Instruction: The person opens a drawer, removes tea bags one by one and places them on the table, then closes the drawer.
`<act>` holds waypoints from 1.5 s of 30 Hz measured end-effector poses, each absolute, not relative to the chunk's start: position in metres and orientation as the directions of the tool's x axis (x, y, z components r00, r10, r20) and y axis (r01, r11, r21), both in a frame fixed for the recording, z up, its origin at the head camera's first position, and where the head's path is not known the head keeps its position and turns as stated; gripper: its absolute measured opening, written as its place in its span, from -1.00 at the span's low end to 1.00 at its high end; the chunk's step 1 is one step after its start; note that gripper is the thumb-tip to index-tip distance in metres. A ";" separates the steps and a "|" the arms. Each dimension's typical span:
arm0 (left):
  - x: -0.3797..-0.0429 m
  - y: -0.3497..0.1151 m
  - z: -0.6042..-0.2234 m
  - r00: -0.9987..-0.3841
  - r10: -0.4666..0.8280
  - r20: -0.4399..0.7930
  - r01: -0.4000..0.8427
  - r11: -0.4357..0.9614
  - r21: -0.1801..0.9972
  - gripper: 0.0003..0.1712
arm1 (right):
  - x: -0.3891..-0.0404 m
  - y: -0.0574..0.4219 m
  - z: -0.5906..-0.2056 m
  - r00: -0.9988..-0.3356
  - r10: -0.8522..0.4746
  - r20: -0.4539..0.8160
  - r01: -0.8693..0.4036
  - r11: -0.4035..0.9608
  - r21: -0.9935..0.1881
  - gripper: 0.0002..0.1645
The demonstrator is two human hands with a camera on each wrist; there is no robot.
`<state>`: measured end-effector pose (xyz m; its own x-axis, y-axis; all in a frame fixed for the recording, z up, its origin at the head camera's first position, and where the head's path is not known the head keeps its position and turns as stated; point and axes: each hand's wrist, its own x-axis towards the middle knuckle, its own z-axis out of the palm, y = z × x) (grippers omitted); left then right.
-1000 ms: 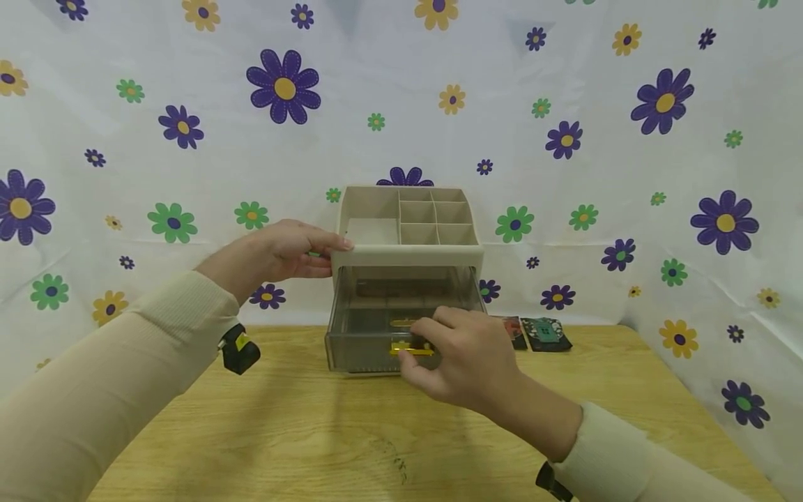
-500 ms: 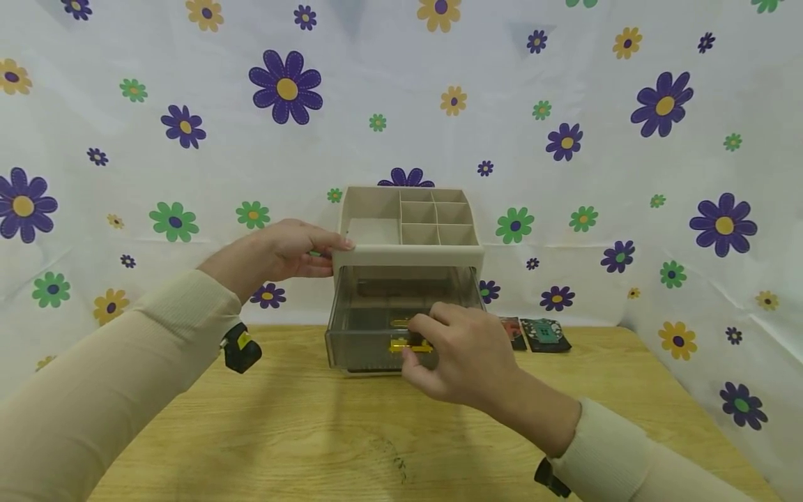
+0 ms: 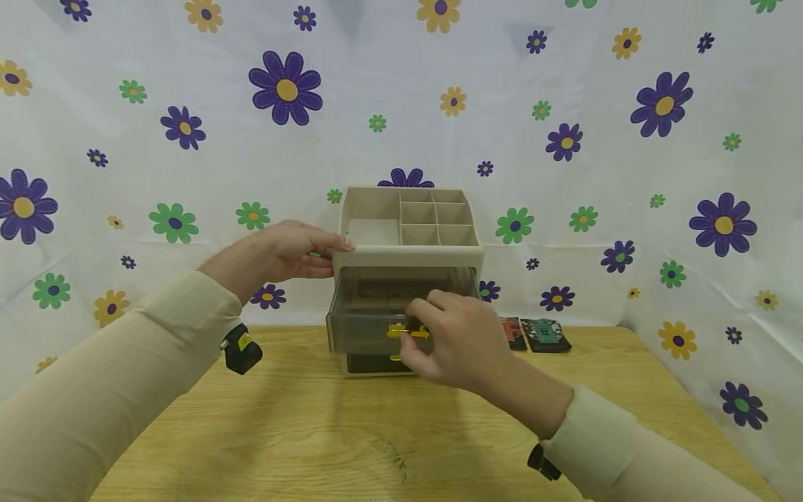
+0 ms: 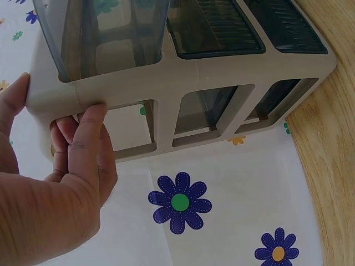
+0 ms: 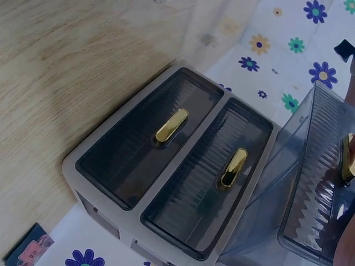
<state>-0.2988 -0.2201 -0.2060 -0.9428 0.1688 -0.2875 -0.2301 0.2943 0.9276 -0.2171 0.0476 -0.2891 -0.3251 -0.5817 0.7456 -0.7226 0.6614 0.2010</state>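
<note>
A beige desktop drawer organizer (image 3: 408,256) stands on the wooden table, its smoky clear top drawer (image 3: 360,335) pulled well out. My left hand (image 3: 295,249) holds the organizer's upper left side. In the left wrist view, fingers (image 4: 89,138) of that hand hook into a side opening. With thumb and fingers, my right hand (image 3: 461,341) pinches the drawer's gold handle (image 3: 398,330). The right wrist view shows the lower two drawers closed, a gold handle (image 5: 172,125) on the bottom one and another gold handle (image 5: 234,167) on the middle one.
Open compartments (image 3: 436,213) divide the organizer's top. Right of it, at the table's back, lie a dark packet with a green print (image 3: 546,333) and a red and black one (image 3: 514,333). A white flowered cloth (image 3: 401,84) hangs behind the table (image 3: 282,432).
The top drawer's front has risen, and a lower gold handle now shows beneath it. My right hand has moved up with it; my left hand keeps its place.
</note>
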 end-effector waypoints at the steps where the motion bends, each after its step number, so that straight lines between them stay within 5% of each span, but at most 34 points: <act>1: -0.299 -0.220 -0.206 -0.942 0.172 -0.288 -0.230 0.293 0.928 -0.28 | -0.219 0.048 -0.289 -0.324 -0.581 0.747 -0.722 0.662 0.201 -0.79; 10: -0.298 -0.219 -0.206 -0.940 0.188 -0.286 -0.225 0.290 0.930 -0.30 | -0.242 0.053 -0.286 -0.344 -0.593 0.728 -0.755 0.636 0.161 -0.71; 21: -0.300 -0.221 -0.206 -0.939 0.197 -0.282 -0.221 0.286 0.933 -0.29 | -0.252 0.058 -0.280 -0.261 -0.634 0.728 -0.807 0.557 0.196 -0.69; 45: -0.302 -0.221 -0.207 -0.935 0.190 -0.299 -0.243 0.271 0.932 -0.37 | -0.282 0.050 -0.282 -0.318 -0.534 0.783 -0.723 0.671 0.164 -0.77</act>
